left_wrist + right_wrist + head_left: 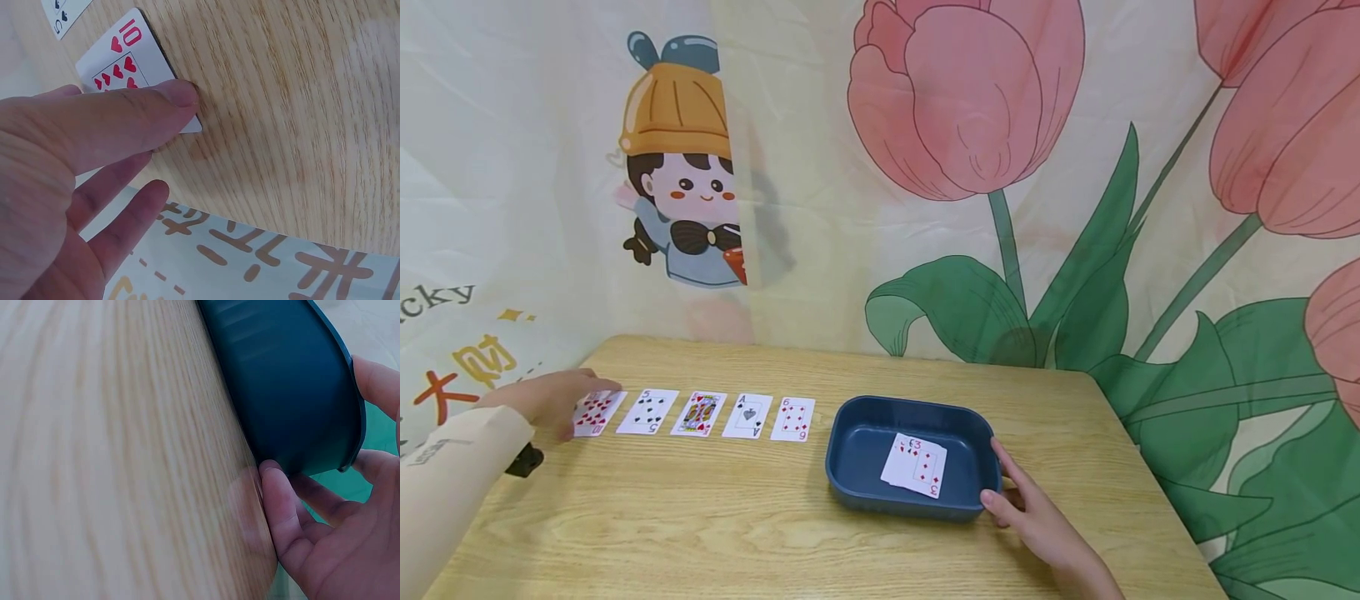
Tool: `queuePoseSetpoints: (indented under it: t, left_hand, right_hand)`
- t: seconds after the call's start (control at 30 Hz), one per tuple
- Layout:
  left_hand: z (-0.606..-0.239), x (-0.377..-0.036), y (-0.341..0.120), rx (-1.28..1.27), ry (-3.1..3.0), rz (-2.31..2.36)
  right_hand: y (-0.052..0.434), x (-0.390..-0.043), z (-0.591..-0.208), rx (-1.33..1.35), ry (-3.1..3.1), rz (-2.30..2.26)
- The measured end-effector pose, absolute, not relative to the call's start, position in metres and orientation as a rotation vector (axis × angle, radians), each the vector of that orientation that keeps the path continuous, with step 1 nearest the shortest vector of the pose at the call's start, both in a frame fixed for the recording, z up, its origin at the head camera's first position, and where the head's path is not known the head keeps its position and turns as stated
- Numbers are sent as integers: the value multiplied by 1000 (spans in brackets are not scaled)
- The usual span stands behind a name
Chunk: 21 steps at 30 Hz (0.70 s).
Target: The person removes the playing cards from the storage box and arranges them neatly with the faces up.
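Observation:
At the far left end of a row of playing cards, my left hand point(561, 400) pinches the ten of hearts point(128, 47). Its thumb lies across the card face; the other fingers spread beyond the card. Beside it lie a black five point(647, 412), a red face card point(698, 415), the ace of spades point(747, 416) and the six of diamonds point(792, 419), all face up. My right hand point(1030, 508) grips the front right corner of a dark blue box point(902, 507), with fingers at the rim and low against its wall. The three of diamonds point(929, 471) tops a small pile inside.
The wooden table point(700, 525) ends at a cloth backdrop point(805, 167) printed with tulips and a cartoon figure. On the left, more printed cloth point(452, 350) hangs beside the table edge. A small black device point(526, 460) is at the left wrist.

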State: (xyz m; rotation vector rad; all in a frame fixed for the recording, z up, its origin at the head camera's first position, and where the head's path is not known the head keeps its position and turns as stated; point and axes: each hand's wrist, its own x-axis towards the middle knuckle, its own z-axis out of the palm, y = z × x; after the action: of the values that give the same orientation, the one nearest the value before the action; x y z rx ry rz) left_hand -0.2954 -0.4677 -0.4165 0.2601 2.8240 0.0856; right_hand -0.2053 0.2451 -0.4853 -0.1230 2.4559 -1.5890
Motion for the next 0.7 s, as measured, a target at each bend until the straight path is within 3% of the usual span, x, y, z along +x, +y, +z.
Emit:
queuePoseSetpoints:
  t: [0.4, 0.7]
  left_hand:
    - [-407, -314, -459, 437, 2899, 228]
    - [-375, -314, -370, 683, 3104, 208]
  right_hand:
    - [245, -206, -486, -89, 2475, -1591]
    - [244, -206, -486, -91, 2476, -1591]
